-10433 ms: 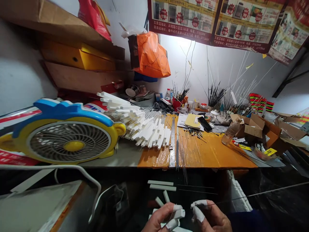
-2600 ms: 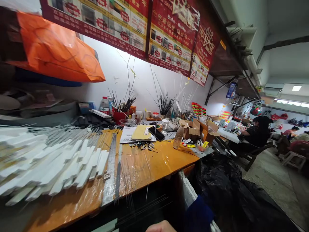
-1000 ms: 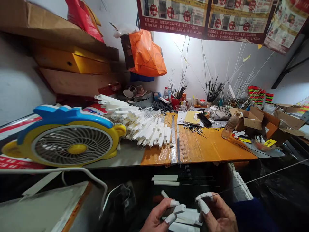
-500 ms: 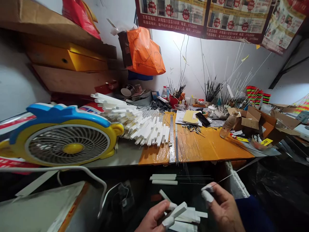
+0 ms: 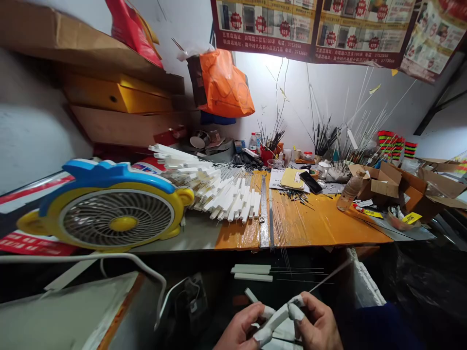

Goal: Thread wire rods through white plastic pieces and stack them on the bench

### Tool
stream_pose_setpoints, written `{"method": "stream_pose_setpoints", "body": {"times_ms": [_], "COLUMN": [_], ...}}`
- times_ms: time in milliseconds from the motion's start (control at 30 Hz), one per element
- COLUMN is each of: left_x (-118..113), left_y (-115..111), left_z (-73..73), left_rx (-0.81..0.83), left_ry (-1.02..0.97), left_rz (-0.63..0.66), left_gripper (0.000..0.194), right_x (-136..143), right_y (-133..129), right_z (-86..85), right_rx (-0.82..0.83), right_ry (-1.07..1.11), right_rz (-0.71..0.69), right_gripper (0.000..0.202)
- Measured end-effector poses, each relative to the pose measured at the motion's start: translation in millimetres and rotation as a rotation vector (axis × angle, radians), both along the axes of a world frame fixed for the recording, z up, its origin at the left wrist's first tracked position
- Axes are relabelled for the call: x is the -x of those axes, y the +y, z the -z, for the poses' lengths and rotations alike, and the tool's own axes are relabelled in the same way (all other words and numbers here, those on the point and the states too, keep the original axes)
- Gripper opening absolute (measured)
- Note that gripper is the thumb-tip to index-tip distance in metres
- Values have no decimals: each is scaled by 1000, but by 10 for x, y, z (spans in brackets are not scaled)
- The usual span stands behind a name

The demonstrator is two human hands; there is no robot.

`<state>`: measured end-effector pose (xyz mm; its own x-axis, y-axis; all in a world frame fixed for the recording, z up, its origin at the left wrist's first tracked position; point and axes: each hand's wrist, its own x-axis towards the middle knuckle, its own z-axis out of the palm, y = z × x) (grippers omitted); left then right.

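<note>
My left hand [image 5: 241, 329], its thumb and fingertip covered in white, pinches a white foam-like square stick [image 5: 276, 318]. At the stick's far end, my right hand [image 5: 318, 321] is closed, with white-covered fingertips against it. A thin rod [image 5: 330, 277] runs from the right fingertips up and to the right. Whether its tip is inside the stick is hidden by the fingers. Below the hands lie more white sticks [image 5: 282, 333], partly covered. Just beyond them are white sticks with thin wires [image 5: 251, 269], lying side by side.
On the bench [image 5: 310, 228] rests a large pile of white sticks with wires [image 5: 237, 199]. A blue and yellow fan [image 5: 122, 223] stands at left. Further right are a phone [image 5: 311, 182], a bottle [image 5: 350, 190] and cardboard boxes [image 5: 387, 180]. A white foam edge [image 5: 365, 277] stands right of my hands.
My right hand has moved left and down with the thin rod, from apart to the end of the white stick. The left hand keeps its hold; the view has shifted slightly.
</note>
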<state>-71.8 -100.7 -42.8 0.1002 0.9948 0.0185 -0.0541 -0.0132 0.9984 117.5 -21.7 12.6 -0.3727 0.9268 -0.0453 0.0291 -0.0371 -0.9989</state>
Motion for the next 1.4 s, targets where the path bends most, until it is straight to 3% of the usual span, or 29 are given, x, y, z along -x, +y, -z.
{"method": "stream_pose_setpoints", "body": {"times_ms": [167,333,400,500,567,633,733,833,933,1033,1067,1100,1167,1200,1300,1333,1400], "left_x": [13,-2,70,348,611,877,1175,1257,1068,653,493,337,65,-41,-240,-275,-317], "left_y": [93,211,334,701,1057,1439,1894,2027,1792,1295,1108,932,652,565,509,534,591], "left_z": [-128,-191,-361,-800,-1115,-1361,-1546,-1570,-1488,-1204,-1046,-860,-444,-240,209,286,344], "left_rx": [-34,-95,-156,-300,-144,-76,-4,11,-98,-225,-259,-290,-194,-147,-64,-46,-30], "left_ry": [83,153,270,619,982,1070,1166,1240,1276,1247,1221,1169,1112,1094,1020,1002,1007], "left_rz": [-40,-50,-80,-267,-505,-596,-656,-653,-618,-433,-293,-37,346,462,594,589,557], "left_gripper": [22,17,17,38,48,50,48,40,43,39,34,29,25,29,61,68,60], "right_x": [1,47,34,65,163,301,463,487,421,316,274,228,127,75,-77,-126,-218], "right_y": [58,216,457,927,1176,1311,1349,1339,1354,1336,1309,1270,1158,1090,879,815,711], "right_z": [-73,93,149,206,260,335,438,456,402,334,310,285,230,200,113,88,50], "right_rx": [12,88,104,61,85,142,202,230,255,268,267,264,253,248,231,220,193], "right_ry": [67,87,67,-57,-133,-202,-263,-297,-339,-365,-366,-366,-360,-354,-329,-317,-295], "right_rz": [77,-12,-40,5,-2,-48,-115,-154,-173,-172,-174,-180,-206,-228,-305,-323,-340], "right_gripper": [51,54,54,48,44,41,35,34,35,33,30,28,27,27,25,23,20]}}
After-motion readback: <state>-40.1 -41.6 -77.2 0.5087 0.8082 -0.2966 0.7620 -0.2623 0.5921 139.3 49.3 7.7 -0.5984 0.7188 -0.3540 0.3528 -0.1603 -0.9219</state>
